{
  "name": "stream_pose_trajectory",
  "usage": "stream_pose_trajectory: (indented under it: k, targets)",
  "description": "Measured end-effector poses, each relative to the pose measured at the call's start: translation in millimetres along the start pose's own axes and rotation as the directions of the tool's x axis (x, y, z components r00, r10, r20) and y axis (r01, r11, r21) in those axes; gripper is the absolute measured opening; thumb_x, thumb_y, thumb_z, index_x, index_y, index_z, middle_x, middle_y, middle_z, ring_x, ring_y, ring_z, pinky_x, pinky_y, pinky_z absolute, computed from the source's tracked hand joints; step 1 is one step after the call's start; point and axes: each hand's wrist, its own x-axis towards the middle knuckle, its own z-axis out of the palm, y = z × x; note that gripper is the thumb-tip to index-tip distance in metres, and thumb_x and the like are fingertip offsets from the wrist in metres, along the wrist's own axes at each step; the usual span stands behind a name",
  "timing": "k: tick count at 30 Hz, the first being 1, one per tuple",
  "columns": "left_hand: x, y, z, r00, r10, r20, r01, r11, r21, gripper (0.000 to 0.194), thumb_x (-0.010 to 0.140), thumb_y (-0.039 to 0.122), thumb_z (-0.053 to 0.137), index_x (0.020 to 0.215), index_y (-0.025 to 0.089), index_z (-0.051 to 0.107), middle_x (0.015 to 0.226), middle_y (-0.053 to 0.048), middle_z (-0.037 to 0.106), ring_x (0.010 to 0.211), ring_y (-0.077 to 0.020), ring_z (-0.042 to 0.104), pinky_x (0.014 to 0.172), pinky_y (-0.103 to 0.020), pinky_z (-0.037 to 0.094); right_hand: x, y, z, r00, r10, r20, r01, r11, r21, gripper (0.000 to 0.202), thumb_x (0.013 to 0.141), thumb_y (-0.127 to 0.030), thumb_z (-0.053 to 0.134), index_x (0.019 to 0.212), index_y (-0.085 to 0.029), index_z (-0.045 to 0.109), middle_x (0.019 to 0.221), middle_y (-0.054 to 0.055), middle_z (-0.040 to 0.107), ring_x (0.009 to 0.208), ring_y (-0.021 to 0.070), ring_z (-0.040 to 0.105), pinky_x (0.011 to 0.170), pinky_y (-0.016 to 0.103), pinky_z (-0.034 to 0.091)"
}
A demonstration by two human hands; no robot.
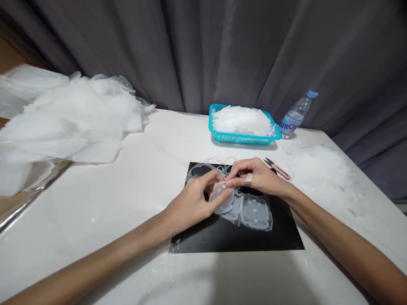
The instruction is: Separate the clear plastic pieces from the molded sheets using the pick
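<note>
Over a black mat (pixel 241 242), my left hand (pixel 199 192) pinches a small translucent plastic piece (pixel 221 202) with rounded corners and dots on it. My right hand (pixel 254 176) has its thumb and index finger closed at the upper edge of that same piece; a pale strip is wrapped round one finger. Under and beside the hands lies a translucent plastic sheet (pixel 256 212) with similar rounded shapes and looped outlines. Part of the sheet is covered by my hands. Close to the right hand, thread snips (pixel 280 169) with pink handles rest on the table.
A blue basket (pixel 244 139) full of white translucent pieces stands at the back, with a water bottle (pixel 294 118) beside it. Right lies a heap of clear scraps (pixel 324 178). A big pile of translucent sheets (pixel 73 114) covers the left. Behind the white table (pixel 95 220) hangs a grey curtain (pixel 203 51).
</note>
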Motion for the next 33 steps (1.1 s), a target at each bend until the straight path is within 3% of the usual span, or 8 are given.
stream_pose_trajectory:
  k: [4,8,19,21,24,26,30,33]
  targets:
    - [4,-6,-6.7,0.997,0.060,0.049,-0.058,0.998,-0.031,0.027,0.106,0.045,0.054,0.099,0.021,0.066,0.091,0.002,0.071,0.078,-0.0143,0.062,0.073,-0.027,0.045,1,-8,-2,0.998,0.055,0.040,-0.056,0.998,0.011,0.030,0.085,-0.043,0.081,0.087,-0.013,0.081,0.069,-0.002,0.060,0.061,0.0092,0.041,0.058,0.026,0.031]
    - [3,-9,-9.6,0.997,0.055,0.057,-0.054,0.998,-0.012,0.030,0.105,0.044,0.056,0.090,0.020,0.065,0.083,0.003,0.068,0.074,-0.0135,0.060,0.071,-0.026,0.044,-1,-14,-6,0.996,0.083,0.031,-0.082,0.995,-0.050,0.034,0.089,-0.047,0.076,0.086,-0.013,0.079,0.064,-0.003,0.054,0.059,0.0088,0.037,0.057,0.025,0.030]
    - [2,-16,-5.3,0.994,0.102,0.035,-0.105,0.987,0.119,0.026,0.105,0.042,0.056,0.104,0.022,0.072,0.088,0.001,0.074,0.071,-0.0140,0.064,0.067,-0.026,0.046,-2,-15,-3,0.984,0.102,0.148,-0.092,0.993,-0.071,0.012,0.088,-0.026,0.071,0.085,-0.015,0.071,0.076,-0.001,0.064,0.067,0.0112,0.051,0.063,0.024,0.036]
    - [-2,-13,-0.5,0.970,0.243,0.027,-0.242,0.940,0.241,0.024,0.107,0.034,0.052,0.103,0.021,0.071,0.087,-0.001,0.074,0.071,-0.0151,0.065,0.067,-0.026,0.048,-1,-10,1,0.990,0.076,0.117,-0.058,0.987,-0.151,0.008,0.090,-0.022,0.066,0.086,-0.016,0.068,0.083,0.000,0.068,0.072,0.0125,0.055,0.066,0.024,0.038]
    - [-11,-5,10.0,0.853,0.513,0.099,-0.491,0.723,0.485,0.026,0.107,0.016,0.044,0.102,0.019,0.070,0.084,-0.005,0.073,0.076,-0.0192,0.069,0.076,-0.031,0.052,3,2,7,0.997,0.032,-0.073,-0.059,0.906,-0.420,0.005,0.090,-0.015,0.060,0.089,-0.018,0.065,0.087,0.000,0.070,0.076,0.0132,0.058,0.070,0.025,0.035]
    - [-15,-1,14.8,0.815,0.564,0.131,-0.543,0.666,0.511,0.026,0.106,0.012,0.044,0.100,0.018,0.069,0.082,-0.004,0.072,0.076,-0.0193,0.069,0.078,-0.031,0.052,7,11,8,0.991,0.017,-0.131,-0.084,0.848,-0.523,0.008,0.089,-0.013,0.059,0.090,-0.019,0.065,0.089,0.000,0.071,0.077,0.0136,0.059,0.071,0.025,0.034]
    - [-10,-6,9.1,0.957,0.288,0.041,-0.291,0.940,0.180,0.012,0.107,0.027,0.055,0.107,0.021,0.065,0.093,0.000,0.075,0.079,-0.0141,0.071,0.074,-0.025,0.054,10,15,-2,0.991,0.003,-0.136,-0.074,0.851,-0.520,0.008,0.092,-0.015,0.059,0.092,-0.020,0.065,0.097,0.000,0.073,0.084,0.0155,0.062,0.073,0.026,0.036]
    - [-2,-17,-0.9,0.988,0.151,-0.025,-0.151,0.988,-0.017,0.015,0.104,0.034,0.061,0.106,0.022,0.068,0.098,0.000,0.077,0.084,-0.0142,0.072,0.078,-0.025,0.056,2,6,-15,0.954,-0.097,-0.285,-0.059,0.869,-0.492,0.012,0.100,-0.029,0.058,0.100,-0.020,0.066,0.104,0.004,0.072,0.086,0.0164,0.060,0.077,0.028,0.038]
